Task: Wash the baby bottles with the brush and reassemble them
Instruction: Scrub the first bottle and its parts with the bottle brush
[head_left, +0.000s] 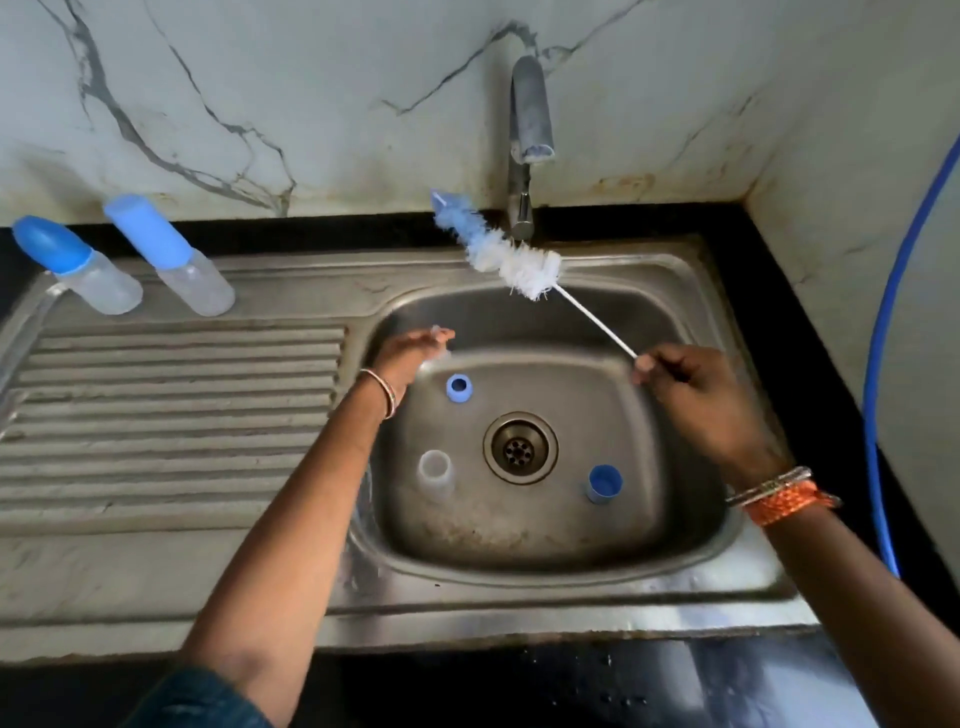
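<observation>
1. Head view, handling: the long bottle brush with white and blue bristles on a thin white wire stem (511, 257) looks light. Its stem seems springy and its head soft, so I judge it is best held at the near end of the stem, where the right hand (696, 395) now pinches it between curled fingers.
2. The brush slants from that hand up and left. Its bristle head hangs over the far rim of the stainless steel sink (691, 280), just in front of the metal tap (527, 150).
3. The left hand (410, 353) reaches over the left wall of the basin. It seems to hold a small clear part (439, 335) at its fingertips, but blur hides the grip, so I cannot tell how the fingers lie.
4. The two hands are well apart, with the basin between them.
5. Three loose pieces lie on the basin floor: a blue ring collar (459, 387) just beside the left hand, a clear plastic bottle body (435, 467) left of the drain, and a blue cap (604, 482) near the right wrist. All look light and, once wet, probably slippery.
6. Two capped clear baby bottles, one with a rounded blue cap (78, 265) and one with a tall blue cap (169, 254), lie on the far left of the draining board, well apart from both hands.
</observation>
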